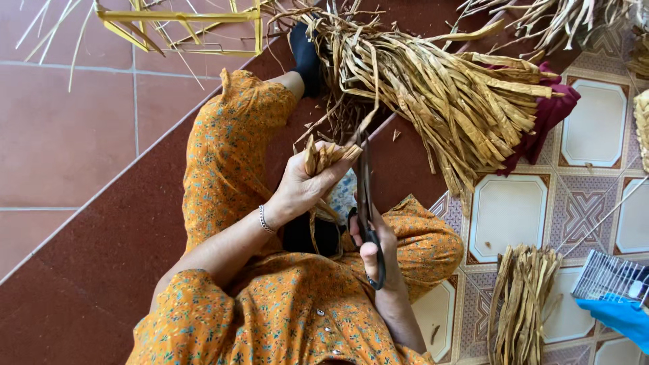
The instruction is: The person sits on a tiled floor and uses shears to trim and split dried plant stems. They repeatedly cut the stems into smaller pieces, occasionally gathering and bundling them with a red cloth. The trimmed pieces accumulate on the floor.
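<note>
Two heaps of dried straw-coloured leaf strips frame the work: a big untrimmed bundle (446, 94) lying far and right of the lap over a maroon cloth (551, 111), and a smaller sheaf (520, 297) near right on the patterned tiles (507, 216). Between them the left hand (301, 186) is clenched around a small bunch of strips (324, 159), ends upward, while the right hand (375, 247) grips long black scissors (365, 196), blades touching those ends. Judging by the big heap, most trimming remains.

No packages, labels, signs or screens show anywhere here. Nothing in view carries print or a display.
</note>
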